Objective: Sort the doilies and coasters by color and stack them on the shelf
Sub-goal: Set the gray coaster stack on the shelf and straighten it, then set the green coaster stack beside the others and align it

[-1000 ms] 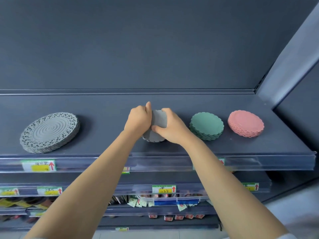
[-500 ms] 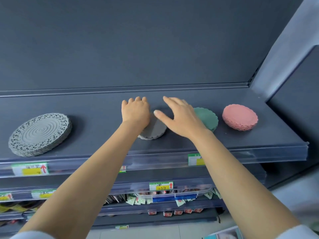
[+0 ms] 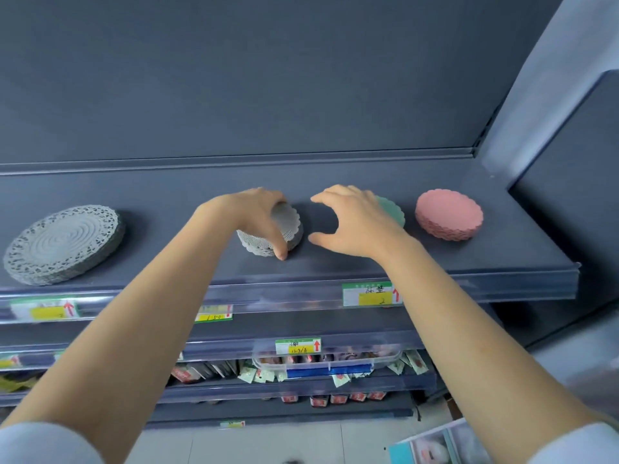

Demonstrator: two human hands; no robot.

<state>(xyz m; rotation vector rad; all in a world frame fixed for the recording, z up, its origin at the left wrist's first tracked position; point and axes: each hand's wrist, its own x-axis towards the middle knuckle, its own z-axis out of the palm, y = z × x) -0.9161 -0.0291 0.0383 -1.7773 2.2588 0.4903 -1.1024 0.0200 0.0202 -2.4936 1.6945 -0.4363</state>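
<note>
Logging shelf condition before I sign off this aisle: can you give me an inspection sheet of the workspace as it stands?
Surface: dark grey top shelf, flat.
Job's things: grey doily stack at left; grey coaster stack in the middle; green coaster stack, partly hidden by the right hand; pink coaster stack at right.
Clutter: nothing seen on this shelf.
Hands: left hand grips the grey coaster stack; right hand open beside it, holding nothing.
Cables: nothing seen.
Surroundings: price tags on shelf edges; packets and a clear tub on lower shelves.
</note>
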